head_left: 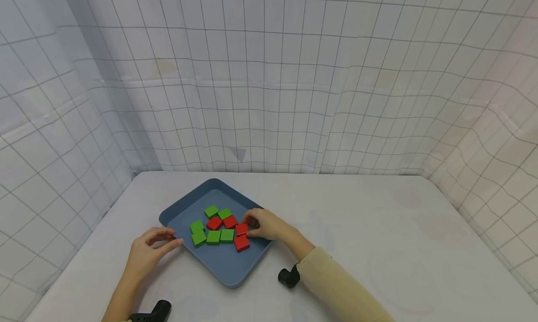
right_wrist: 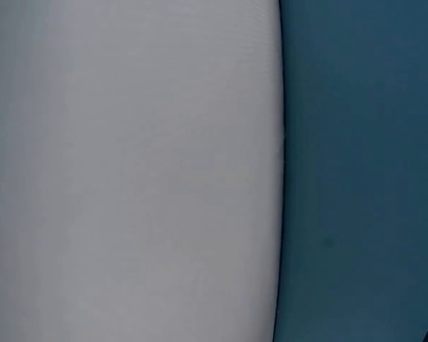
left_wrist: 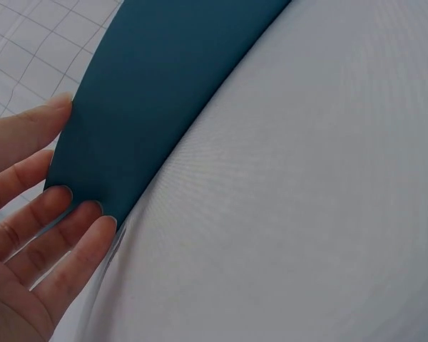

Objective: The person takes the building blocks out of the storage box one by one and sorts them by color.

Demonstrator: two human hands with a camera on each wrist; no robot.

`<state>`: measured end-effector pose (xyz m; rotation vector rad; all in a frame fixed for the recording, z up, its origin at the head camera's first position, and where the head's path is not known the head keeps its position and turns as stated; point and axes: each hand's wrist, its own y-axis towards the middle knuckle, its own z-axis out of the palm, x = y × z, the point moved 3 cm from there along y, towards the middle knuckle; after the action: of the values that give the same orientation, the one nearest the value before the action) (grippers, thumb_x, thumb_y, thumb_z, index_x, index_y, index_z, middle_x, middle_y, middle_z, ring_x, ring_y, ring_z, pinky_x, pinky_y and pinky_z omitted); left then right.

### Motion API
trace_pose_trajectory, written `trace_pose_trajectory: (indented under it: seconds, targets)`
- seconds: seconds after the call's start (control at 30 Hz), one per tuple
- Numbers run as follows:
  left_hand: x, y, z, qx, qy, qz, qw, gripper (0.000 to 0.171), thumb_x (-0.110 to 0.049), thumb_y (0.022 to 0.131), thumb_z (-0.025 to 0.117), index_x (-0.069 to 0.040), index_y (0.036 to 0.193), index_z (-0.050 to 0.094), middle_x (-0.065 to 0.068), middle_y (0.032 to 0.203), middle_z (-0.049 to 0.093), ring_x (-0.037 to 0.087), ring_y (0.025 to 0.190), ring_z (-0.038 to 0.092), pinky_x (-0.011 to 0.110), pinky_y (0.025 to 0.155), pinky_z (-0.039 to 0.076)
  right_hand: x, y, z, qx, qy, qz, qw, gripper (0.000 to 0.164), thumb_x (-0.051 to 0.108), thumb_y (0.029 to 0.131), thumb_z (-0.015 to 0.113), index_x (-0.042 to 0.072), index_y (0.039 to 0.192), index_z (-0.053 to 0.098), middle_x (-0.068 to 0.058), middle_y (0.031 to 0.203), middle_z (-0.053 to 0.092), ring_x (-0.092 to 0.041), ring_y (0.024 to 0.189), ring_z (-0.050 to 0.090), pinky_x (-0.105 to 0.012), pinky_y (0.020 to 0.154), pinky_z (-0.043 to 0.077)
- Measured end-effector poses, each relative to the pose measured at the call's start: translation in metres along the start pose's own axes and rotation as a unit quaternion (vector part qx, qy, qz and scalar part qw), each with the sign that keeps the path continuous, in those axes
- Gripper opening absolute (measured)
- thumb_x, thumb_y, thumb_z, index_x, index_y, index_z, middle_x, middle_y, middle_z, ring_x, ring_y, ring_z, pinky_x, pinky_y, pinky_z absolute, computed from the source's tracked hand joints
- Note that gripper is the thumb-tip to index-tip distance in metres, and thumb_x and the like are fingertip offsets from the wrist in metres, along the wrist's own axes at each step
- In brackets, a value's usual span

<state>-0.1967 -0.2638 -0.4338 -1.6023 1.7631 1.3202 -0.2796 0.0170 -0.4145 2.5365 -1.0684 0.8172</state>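
A blue-grey tray (head_left: 227, 270) lies turned cornerwise on the table. In it sit several green blocks (head_left: 213, 237) and several red blocks (head_left: 241, 243), loosely grouped near its middle. My right hand (head_left: 265, 223) reaches over the tray's right edge, thumb and forefinger pinching a red block (head_left: 241, 229) at the group's right end. At the tray's left edge is my left hand (head_left: 145, 252), thumb and fingers spread apart. The left wrist view shows its fingertips (left_wrist: 107, 222) right at the tray's outer wall (left_wrist: 143, 100). In the right wrist view only the tray's side (right_wrist: 364, 171) and tabletop show, with the pinching fingers hidden.
The white table (head_left: 378, 247) extends to the right of the tray. Grid-patterned white curtains (head_left: 269, 102) enclose the back and both sides. Black wrist devices (head_left: 289, 277) sit at both wrists, near the tabletop.
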Motion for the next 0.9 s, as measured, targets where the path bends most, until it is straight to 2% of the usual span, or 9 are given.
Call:
trace_pose_trajectory:
  seconds: [0.57, 0.9]
  targets:
    - [0.001, -0.001, 0.0, -0.001, -0.004, -0.019, 0.9998, 0.031, -0.011, 0.073, 0.077, 0.001, 0.099, 0.065, 0.002, 0.088, 0.062, -0.002, 0.078, 0.057, 0.009, 0.068, 0.048, 0.0, -0.009, -0.009, -0.048, 0.028, -0.032, 0.998, 0.03, 0.009, 0.081, 0.07, 0.005, 0.107, 0.058, -0.006, 0.1, 0.058, -0.017, 0.091, 0.055, -0.023, 0.079, 0.048]
    - [0.001, -0.001, 0.001, -0.007, 0.004, -0.016, 0.9998, 0.03, -0.011, 0.073, 0.077, 0.0, 0.098, 0.065, 0.004, 0.087, 0.062, -0.004, 0.077, 0.057, 0.009, 0.068, 0.047, -0.011, -0.021, -0.024, -0.092, 0.047, -0.049, 0.993, 0.033, 0.008, 0.08, 0.07, 0.003, 0.11, 0.056, -0.005, 0.104, 0.058, -0.017, 0.091, 0.056, -0.023, 0.081, 0.048]
